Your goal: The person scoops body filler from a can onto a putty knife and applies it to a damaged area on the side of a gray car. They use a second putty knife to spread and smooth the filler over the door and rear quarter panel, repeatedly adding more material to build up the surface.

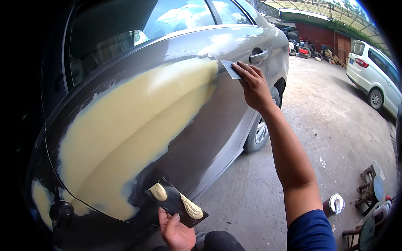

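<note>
A grey car door [184, 154] fills the left and middle, with a wide patch of pale yellow body filler [121, 121] spread over it. At the patch's upper right end, my right hand [254, 83] pinches a thin flat metal spreader [230, 69], just below and left of the door handle [258, 56]. Low in front of the door, my left hand [178, 232] grips the bottom edge of a dark rectangular mixing board [173, 201]. Two lumps of yellow filler [191, 207] lie on that board. Whether the spreader touches the door is hard to tell.
Behind the door is the car's rear wheel [260, 131]. At the lower right stand a tin [335, 204] with a pale tool on top and small stools [377, 188]. A white van [374, 71] is parked farther off, near piled tyres [293, 35].
</note>
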{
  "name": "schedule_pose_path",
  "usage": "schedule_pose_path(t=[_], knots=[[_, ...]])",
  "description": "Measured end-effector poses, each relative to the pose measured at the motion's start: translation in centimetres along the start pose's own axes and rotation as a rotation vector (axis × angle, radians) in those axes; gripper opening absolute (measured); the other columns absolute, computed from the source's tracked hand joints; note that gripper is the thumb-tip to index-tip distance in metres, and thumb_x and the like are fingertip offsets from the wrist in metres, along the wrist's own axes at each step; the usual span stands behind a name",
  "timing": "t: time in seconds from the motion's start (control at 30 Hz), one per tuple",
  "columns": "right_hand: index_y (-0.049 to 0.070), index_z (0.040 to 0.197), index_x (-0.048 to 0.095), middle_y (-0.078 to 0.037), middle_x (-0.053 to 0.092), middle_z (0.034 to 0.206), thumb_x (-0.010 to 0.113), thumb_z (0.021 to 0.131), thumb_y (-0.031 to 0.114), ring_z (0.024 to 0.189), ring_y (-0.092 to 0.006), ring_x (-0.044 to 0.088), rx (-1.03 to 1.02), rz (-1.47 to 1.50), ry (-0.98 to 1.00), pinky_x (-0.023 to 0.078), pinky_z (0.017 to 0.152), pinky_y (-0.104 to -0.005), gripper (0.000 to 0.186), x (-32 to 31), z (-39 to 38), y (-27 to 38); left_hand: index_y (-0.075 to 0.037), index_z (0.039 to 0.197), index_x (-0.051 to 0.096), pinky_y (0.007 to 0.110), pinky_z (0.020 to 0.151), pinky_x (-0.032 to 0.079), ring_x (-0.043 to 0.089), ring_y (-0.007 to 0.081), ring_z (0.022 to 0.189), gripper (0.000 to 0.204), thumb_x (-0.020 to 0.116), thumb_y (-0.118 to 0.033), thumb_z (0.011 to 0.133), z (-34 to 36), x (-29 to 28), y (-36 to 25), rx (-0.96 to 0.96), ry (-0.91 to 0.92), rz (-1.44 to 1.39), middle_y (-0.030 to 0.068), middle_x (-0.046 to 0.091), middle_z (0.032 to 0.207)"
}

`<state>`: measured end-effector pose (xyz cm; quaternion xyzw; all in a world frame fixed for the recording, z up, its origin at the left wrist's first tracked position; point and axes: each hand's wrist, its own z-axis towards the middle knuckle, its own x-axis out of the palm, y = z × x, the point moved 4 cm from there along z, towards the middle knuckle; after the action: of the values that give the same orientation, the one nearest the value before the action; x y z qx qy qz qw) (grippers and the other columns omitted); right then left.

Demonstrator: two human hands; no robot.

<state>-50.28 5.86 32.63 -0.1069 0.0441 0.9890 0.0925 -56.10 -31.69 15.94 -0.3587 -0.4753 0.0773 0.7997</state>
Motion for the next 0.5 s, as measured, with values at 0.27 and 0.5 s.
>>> schedule_pose_path(t=[0.27,0.5], knots=[[0.025,0.131,0.061,-0.004,0.060,0.132,0.055,0.092,0.004,0.123,-0.0298,0.052,-0.134,0.059,0.069,0.037,0.106,-0.0439,0.045,3.3,5.8,0.2,0.004,0.134,0.043,0.040,0.110,0.037,0.052,0.0252,0.124,0.056,0.044,0.000,0.078,1.3,-0.4,0.9,-0.055,0.012,0.038,0.0146,0.054,0.132],[0.024,0.131,0.061,-0.004,0.057,0.136,0.059,0.092,0.008,0.126,-0.0281,0.048,-0.191,0.068,0.139,0.035,0.108,-0.0439,0.042,3.1,0.8,2.4,0.003,0.134,0.044,0.040,0.109,0.039,0.053,0.0248,0.122,0.055,0.045,-0.001,0.079,2.5,-1.9,1.6,-0.041,0.050,0.035,0.0144,0.056,0.131]])
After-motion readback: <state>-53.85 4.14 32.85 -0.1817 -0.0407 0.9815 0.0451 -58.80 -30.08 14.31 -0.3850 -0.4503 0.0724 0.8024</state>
